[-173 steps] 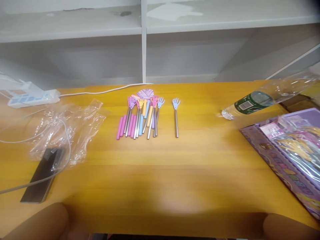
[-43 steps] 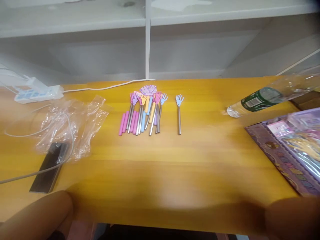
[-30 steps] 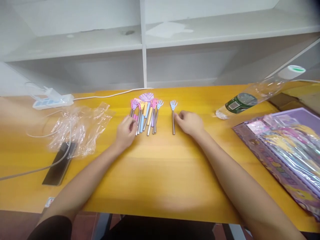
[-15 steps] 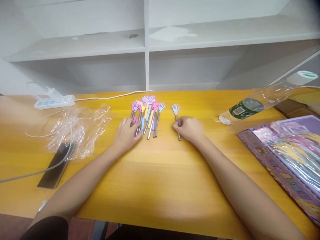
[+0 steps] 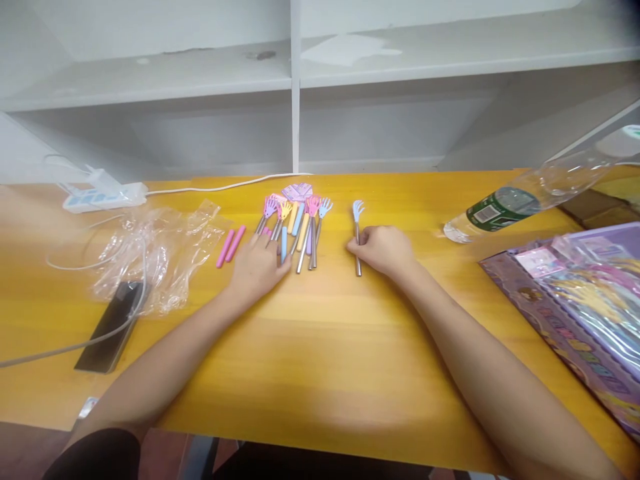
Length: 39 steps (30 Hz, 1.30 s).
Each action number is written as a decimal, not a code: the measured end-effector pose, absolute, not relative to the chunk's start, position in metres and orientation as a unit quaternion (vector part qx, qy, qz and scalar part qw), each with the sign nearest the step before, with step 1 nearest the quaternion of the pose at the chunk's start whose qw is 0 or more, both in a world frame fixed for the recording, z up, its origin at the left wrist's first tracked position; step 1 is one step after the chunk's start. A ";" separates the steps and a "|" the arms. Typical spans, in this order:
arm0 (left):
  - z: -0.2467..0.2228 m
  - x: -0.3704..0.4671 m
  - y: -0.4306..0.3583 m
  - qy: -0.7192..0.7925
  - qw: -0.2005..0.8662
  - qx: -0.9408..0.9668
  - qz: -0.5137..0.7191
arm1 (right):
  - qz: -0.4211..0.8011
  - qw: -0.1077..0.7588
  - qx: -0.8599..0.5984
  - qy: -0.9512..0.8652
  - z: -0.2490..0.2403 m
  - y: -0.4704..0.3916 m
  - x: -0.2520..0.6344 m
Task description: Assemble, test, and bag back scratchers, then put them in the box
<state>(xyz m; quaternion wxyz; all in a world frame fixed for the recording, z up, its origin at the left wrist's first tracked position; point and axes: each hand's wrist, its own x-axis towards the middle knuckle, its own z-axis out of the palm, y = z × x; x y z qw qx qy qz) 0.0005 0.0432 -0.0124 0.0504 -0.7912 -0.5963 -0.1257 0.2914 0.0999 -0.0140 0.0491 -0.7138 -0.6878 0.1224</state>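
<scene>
My right hand [image 5: 387,250] pinches the metal rod of a small blue back scratcher [image 5: 359,210], upright in view with its hand-shaped head at the top. My left hand [image 5: 255,267] reaches over the left part of a pile of back scratchers, fingers stretched forward and thumb apart. Among them are a purple head [image 5: 270,207], a yellow head [image 5: 285,211], a pink head [image 5: 313,205] and another blue head [image 5: 325,207]. Coloured handle tubes, such as a yellow handle [image 5: 303,232], lie between the rods. Two pink handles [image 5: 231,247] rest just left of my left hand.
Purple cards [image 5: 297,192] lie behind the pile. Crumpled clear plastic [image 5: 170,260], a phone [image 5: 111,330], a cable and a power strip [image 5: 105,197] are on the left. A tilted plastic bottle [image 5: 505,207] and a purple box [image 5: 560,320] of packaged scratchers stand right.
Two pink handles now lie apart on the table left of my left hand, where bare wood was. The blue scratcher in my right hand has turned slightly.
</scene>
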 end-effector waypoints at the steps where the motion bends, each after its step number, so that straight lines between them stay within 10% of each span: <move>1: -0.012 0.001 0.043 -0.599 0.044 -0.790 -0.119 | 0.122 0.059 -0.721 -0.680 -0.015 0.099 0.291; 15: 0.000 0.004 0.032 -0.614 0.061 -0.786 -0.014 | 0.145 0.165 -0.724 -0.653 -0.026 0.093 0.292; 21: 0.004 0.000 0.029 -0.628 0.061 -0.774 -0.046 | 0.322 0.395 -0.628 -0.588 -0.033 0.097 0.297; 29: -0.016 -0.019 0.030 -0.450 -0.177 -0.832 -0.272 | 0.448 0.520 -0.532 -0.495 -0.037 0.090 0.285; 39: -0.023 -0.014 0.016 -0.430 -0.269 -0.828 -0.240 | 0.602 0.597 -0.384 -0.365 -0.030 0.081 0.283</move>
